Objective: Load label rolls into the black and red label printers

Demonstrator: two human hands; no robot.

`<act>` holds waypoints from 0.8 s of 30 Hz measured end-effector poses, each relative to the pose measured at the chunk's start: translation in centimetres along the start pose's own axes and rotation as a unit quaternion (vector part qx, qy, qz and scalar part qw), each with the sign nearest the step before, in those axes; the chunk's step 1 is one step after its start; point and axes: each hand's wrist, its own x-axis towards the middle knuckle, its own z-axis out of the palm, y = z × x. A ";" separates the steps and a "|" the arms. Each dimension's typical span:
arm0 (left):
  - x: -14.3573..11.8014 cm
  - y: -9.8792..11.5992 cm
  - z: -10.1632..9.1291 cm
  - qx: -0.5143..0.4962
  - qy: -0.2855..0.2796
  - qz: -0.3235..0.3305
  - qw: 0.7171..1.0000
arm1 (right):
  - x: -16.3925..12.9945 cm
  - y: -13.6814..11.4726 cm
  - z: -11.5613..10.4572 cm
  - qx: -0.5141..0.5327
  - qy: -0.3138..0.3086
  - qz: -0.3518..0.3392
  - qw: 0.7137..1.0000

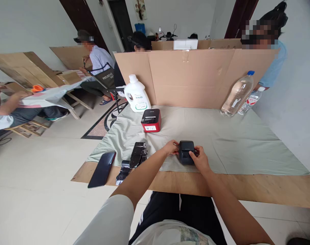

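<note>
Black label printer [186,151] sat gripped between left hand [171,147] and right hand [201,160], fingers curled closed against its sides; red printer [151,120] lay beyond the left hand.

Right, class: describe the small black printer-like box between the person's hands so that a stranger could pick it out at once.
Start at the pale green cloth covering the wooden board table, backed by a cardboard wall. Near the cloth's front edge, the left hand and right hand grip the small black box-shaped device. Unlike the red-and-black box behind it, it is all black and held.
</note>
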 end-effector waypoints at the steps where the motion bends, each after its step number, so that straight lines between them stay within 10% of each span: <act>1: -0.1 -0.2 0.1 0.019 0.016 0.031 0.999 | -0.1 0.1 0.0 0.001 -0.002 -0.019 1.000; 6: -0.7 -1.0 0.8 0.118 0.096 0.195 0.969 | -0.3 0.9 0.4 0.008 0.028 -0.054 0.998; 10: -0.8 -1.1 0.7 0.160 0.044 0.297 0.940 | -0.7 1.6 0.7 0.026 0.045 -0.049 0.997; 19: -0.6 0.5 0.0 0.176 0.011 0.307 0.935 | -1.2 1.7 0.7 -0.017 0.065 -0.106 0.992; 24: -1.2 1.5 0.7 0.238 0.199 0.255 0.916 | -1.1 1.7 0.7 -0.013 0.058 -0.095 0.994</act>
